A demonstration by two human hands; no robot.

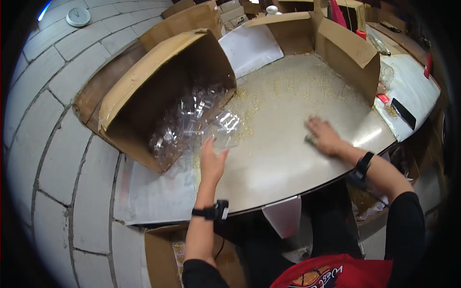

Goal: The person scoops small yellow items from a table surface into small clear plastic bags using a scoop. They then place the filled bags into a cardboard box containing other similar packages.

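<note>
My left hand (212, 162) reaches up to the clear plastic boxes (225, 122) at the mouth of a tipped cardboard box, thumb and fingers apart. Its fingertips are close to the nearest clear box; whether they touch it I cannot tell. Low over the metal tabletop (283, 163), my right hand (327, 138) is smeared by motion. A small dark patch shows by its fingers, too blurred to name. Small gold-coloured pieces (283, 86) lie scattered over the far part of the tabletop.
The large cardboard box (139, 91) lies on its side at the left, more clear boxes inside. Cardboard walls (345, 62) edge the table at the back and right. A dark phone (403, 114) rests on a white sheet at the right. Another open carton (161, 249) stands below the front edge.
</note>
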